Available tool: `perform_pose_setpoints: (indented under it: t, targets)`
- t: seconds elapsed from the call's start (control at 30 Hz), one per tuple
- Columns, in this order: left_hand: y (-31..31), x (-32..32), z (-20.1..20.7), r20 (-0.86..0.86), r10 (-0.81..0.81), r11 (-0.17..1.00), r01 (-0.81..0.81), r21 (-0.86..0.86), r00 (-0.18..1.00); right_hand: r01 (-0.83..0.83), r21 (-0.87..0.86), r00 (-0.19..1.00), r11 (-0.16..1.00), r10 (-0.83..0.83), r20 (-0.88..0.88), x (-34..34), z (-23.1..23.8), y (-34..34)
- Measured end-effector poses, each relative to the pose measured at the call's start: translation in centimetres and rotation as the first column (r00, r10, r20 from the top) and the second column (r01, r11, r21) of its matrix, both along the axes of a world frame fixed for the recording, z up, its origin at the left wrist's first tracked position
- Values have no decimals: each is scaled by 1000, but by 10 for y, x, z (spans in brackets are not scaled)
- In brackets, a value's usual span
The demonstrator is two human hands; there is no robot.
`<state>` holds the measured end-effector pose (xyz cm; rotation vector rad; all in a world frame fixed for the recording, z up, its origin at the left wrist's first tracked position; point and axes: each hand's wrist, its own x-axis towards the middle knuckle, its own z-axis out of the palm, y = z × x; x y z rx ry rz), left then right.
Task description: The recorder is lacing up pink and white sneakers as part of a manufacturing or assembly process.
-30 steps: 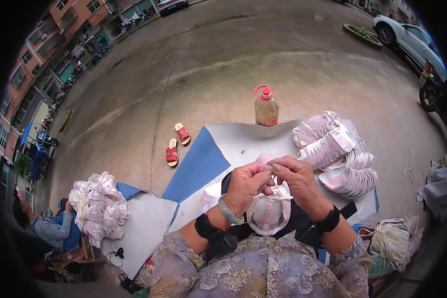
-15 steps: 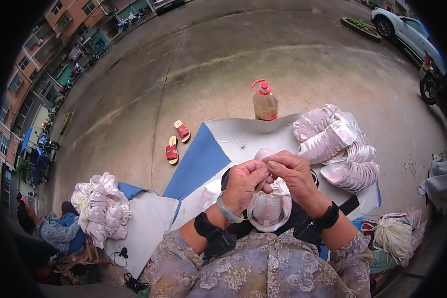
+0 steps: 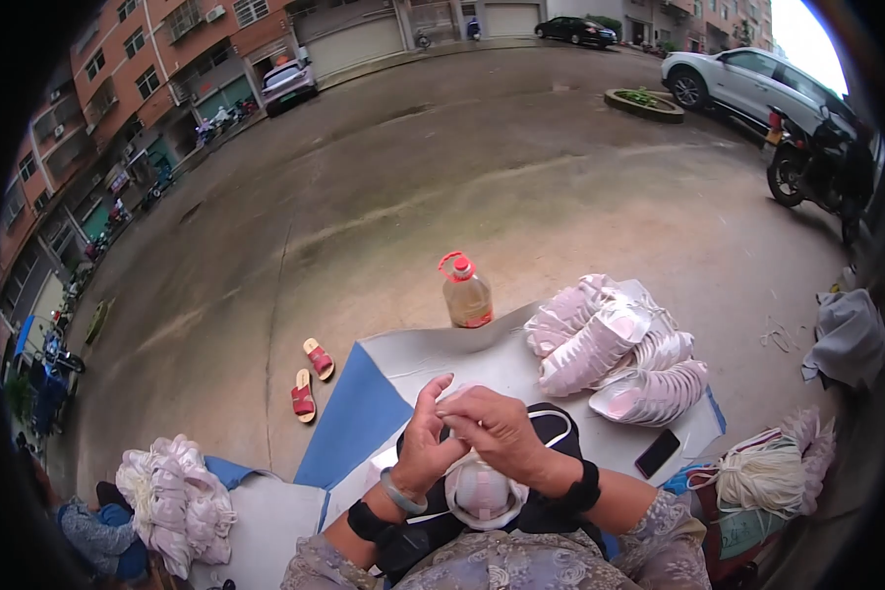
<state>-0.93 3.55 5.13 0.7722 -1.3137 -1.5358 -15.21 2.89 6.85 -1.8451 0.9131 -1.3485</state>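
Note:
A white and pink shoe upper sits in front of my body, its padded collar toward me. Just above it my two hands meet. My left hand, with a pale bangle at its wrist, has its index finger stretched upward and its thumb apart from it. My right hand reaches across with thumb and fingers pinched together at the left fingers; whatever lies in the pinch is too small or hidden. A white shoelace loops out to the right of my right hand, over dark cloth.
Stacked pink-white shoe uppers lie on the grey-white sheet, beside a phone. Beyond stands a bottle; red slippers lie left. Lace bundles hang right, more uppers left, near a seated person.
The view has tilted up, showing more street and cars. My left index finger has straightened upward, and my right hand now crosses over toward it. The white lace loop shows more.

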Motion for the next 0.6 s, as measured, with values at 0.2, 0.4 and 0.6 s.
perform_pose_setpoints:
  t: [0.2,0.4,0.6]
  targets:
    - [6,-13,6,66,-147,987,142,72,987,-11,121,969,993,-19,245,-41,42,-27]
    - [35,-9,17,354,-487,834,545,-81,798,-245,336,604,909,-128,786,-175,59,-65]
    - [36,3,-13,482,-535,755,648,-96,694,27,558,663,829,-432,611,-299,-20,-79]
